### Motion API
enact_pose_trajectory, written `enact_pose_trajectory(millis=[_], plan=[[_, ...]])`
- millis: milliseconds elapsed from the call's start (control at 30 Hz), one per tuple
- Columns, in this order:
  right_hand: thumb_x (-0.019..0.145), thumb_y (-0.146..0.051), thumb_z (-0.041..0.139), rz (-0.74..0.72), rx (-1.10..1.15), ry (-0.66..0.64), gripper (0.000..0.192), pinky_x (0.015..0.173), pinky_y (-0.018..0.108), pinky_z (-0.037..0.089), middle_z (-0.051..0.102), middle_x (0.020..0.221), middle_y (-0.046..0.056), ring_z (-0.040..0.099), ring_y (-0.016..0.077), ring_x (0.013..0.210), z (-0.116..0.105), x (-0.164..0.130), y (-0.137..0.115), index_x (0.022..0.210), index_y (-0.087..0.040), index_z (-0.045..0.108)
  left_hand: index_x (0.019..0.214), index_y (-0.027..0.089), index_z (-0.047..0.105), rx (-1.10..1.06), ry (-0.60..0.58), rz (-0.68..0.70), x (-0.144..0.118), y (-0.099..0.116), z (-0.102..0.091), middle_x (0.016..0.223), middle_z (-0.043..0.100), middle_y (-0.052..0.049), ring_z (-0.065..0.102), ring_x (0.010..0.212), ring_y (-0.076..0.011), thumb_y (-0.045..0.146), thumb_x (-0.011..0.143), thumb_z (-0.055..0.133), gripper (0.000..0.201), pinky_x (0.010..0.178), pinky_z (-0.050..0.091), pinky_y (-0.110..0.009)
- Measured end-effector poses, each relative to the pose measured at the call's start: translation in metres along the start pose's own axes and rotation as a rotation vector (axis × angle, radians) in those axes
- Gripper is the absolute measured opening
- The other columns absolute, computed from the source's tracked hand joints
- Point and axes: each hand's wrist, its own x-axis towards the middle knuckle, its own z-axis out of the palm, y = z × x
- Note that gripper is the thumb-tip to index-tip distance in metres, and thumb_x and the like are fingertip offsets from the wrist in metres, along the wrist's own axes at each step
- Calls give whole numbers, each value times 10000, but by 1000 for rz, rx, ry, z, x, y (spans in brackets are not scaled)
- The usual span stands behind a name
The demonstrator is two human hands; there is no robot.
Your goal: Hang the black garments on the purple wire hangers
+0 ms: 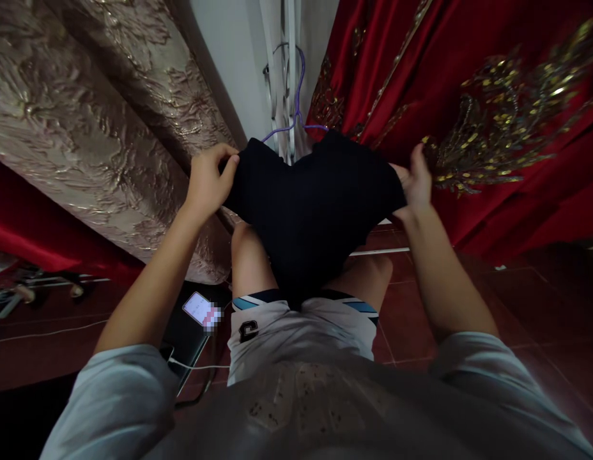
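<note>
Right now we hold a dark navy ribbed fabric garment (313,204) stretched between both hands, above our knees. Our left hand (209,182) pinches the garment's left top corner, the fingers (228,160) closed over the edge. Our right hand (416,182) grips the right corner, its fingers curled into the cloth. A thin purple wire hanger (299,96) rises just behind the garment's top edge, against a white wall strip (229,51); we cannot tell whether the garment touches it. To our left hangs a heavy gold embossed floral curtain (85,115); to our right, a red drape with gold sequin embroidery (492,115). We wear white shorts with blue trim (301,326). Below our left arm a lit smartphone (200,310) lies with a white cable (191,365) nearby, above the dark red tiled floor (540,306).
</note>
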Motion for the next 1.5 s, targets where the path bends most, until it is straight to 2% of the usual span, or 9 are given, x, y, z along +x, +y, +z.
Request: enact_pose_trajectory(millis=[233, 433, 600, 733, 833, 967, 1167, 1367, 1500], plan=[[961, -228, 662, -10, 155, 55, 293, 584, 238, 466, 669, 652, 28, 615, 104, 590, 6, -7, -33, 684, -139, 693, 1236, 273, 702, -210, -135, 164, 16, 65, 13, 1402, 630, -111, 543, 1370, -338, 530, 893, 709, 428, 1209, 386, -530], [963, -237, 640, -259, 140, 256, 233, 605, 222, 407, 552, 663, -12, 496, 79, 610, 23, -43, -51, 742, -165, 655, 1230, 255, 677, -546, -65, -19, 10, 92, -9, 1399, 634, -90, 507, 1425, -316, 555, 863, 760, 481, 1258, 329, -518], [1030, -309, 545, -448, -225, -593, 387, 550, 226, 292, 385, 622, -51, 343, 65, 555, 69, -103, -55, 685, -176, 430, 1116, 151, 667, -1020, -158, -558, -12, 126, -28, 1224, 707, -115, 690, 1194, -253, 416, 1064, 388, 389, 1076, 542, -488], [1055, -349, 500, -372, -346, -990, 391, 605, 269, 334, 485, 654, -28, 441, 86, 591, 89, -114, -31, 706, -180, 447, 1073, 151, 695, -1046, -247, -855, -43, 136, -52, 851, 697, -80, 560, 529, -97, 196, 852, 642, 231, 547, 563, -262], [1048, -357, 499, -350, -355, -893, 293, 696, 283, 436, 599, 768, 7, 559, 125, 702, 87, -96, -4, 810, -199, 567, 1197, 196, 708, -965, -555, -943, -59, 123, -79, 762, 674, -52, 322, 413, -44, 180, 765, 706, 432, 372, 330, -180], [938, -465, 659, -456, -355, -463, 418, 1049, 409, 467, 588, 1322, 123, 547, 256, 1269, 78, -61, 22, 1267, -216, 590, 1134, 229, 779, -538, -883, -655, -59, 103, -105, 794, 713, -89, 529, 521, -124, 338, 868, 690, 301, 408, 391, -199], [947, -629, 566, -114, -236, -718, 488, 698, 273, 472, 587, 770, 13, 578, 145, 772, 72, -28, 17, 814, -165, 633, 1052, 214, 763, -429, -352, -369, -32, 77, -84, 937, 754, -91, 712, 812, -216, 311, 810, 806, 265, 730, 605, -362], [850, -577, 737, -192, 21, -108, 412, 647, 248, 405, 602, 728, -16, 530, 88, 707, 64, 38, 2, 763, -187, 637, 1305, 227, 614, -266, 285, 3, -25, 58, -45, 1231, 670, -63, 639, 1152, -228, 429, 923, 748, 453, 1080, 503, -449], [890, -489, 709, -107, 99, 86, 310, 685, 262, 418, 621, 685, -16, 544, 61, 679, 49, 62, 0, 787, -204, 645, 1280, 227, 656, -84, 118, 174, -57, 64, -24, 1064, 710, -55, 672, 1033, -235, 377, 1015, 586, 313, 1013, 500, -433]])
